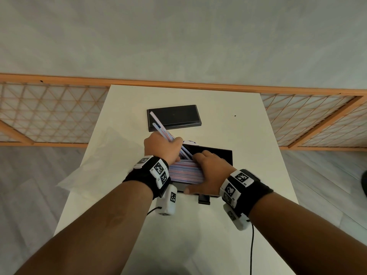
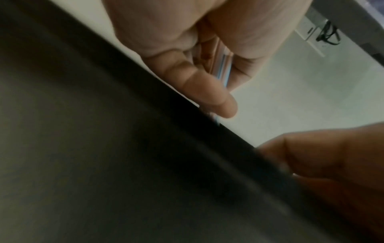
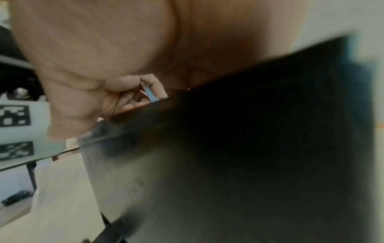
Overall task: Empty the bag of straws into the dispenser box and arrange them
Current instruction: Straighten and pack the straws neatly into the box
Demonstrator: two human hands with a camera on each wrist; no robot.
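The black dispenser box [image 1: 218, 153] stands open in the middle of the white table [image 1: 248, 132]. A pile of pink and blue straws [image 1: 184, 171] lies flat inside it. My left hand [image 1: 162, 147] grips a few loose straws [image 1: 158, 124] that slant up and away over the box's left end; the left wrist view shows the fingers [image 2: 199, 82] curled round them [image 2: 225, 69] above the box wall [image 2: 124, 164]. My right hand [image 1: 210, 169] lies over the pile, fingers bent down at its far side, thumb on the front rim. The right wrist view shows mostly palm [image 3: 124, 41] and box wall [image 3: 228, 148].
The box's black lid [image 1: 174, 116] lies flat behind the box. A crumpled clear bag [image 1: 103, 155] hangs over the table's left edge. A black tab [image 1: 204, 199] juts from the box's front. A wooden lattice screen [image 1: 49, 116] lies on the floor beyond.
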